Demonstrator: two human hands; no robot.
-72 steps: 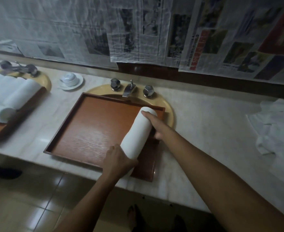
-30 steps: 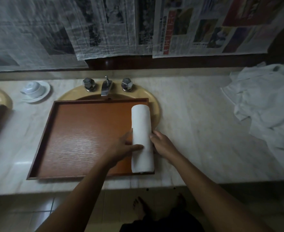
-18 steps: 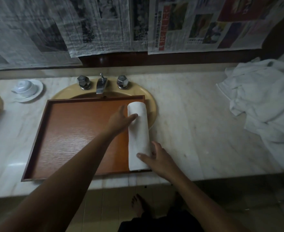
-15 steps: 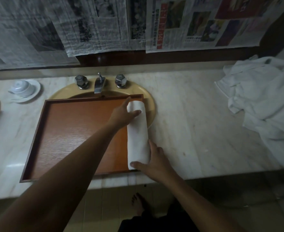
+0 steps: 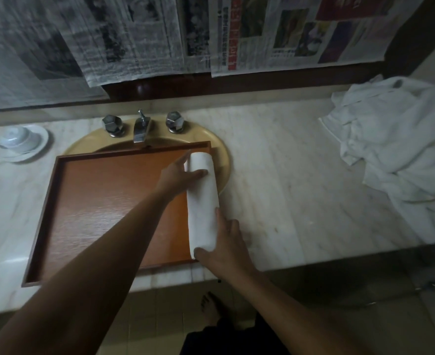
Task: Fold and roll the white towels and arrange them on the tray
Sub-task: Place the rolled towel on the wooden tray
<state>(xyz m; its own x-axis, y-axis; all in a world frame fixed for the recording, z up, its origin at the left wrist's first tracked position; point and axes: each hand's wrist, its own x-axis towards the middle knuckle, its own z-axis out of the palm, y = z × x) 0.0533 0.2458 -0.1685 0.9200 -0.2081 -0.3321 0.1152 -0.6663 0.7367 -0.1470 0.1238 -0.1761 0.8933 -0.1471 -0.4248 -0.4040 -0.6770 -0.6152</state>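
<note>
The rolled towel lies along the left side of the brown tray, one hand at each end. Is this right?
No. The head view shows the rolled towel along the right side of the brown tray, with the left hand and right hand at its ends.

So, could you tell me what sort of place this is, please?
Probably a bathroom, perhaps a hotel's: a yellow basin with a chrome tap set in a marble counter, plus a heap of white towels.

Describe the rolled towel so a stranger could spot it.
Find the wooden tray lying over the yellow sink. Along its right edge lies the rolled towel, a neat cylinder, unlike the crumpled towels heaped at the right end of the counter.
</note>
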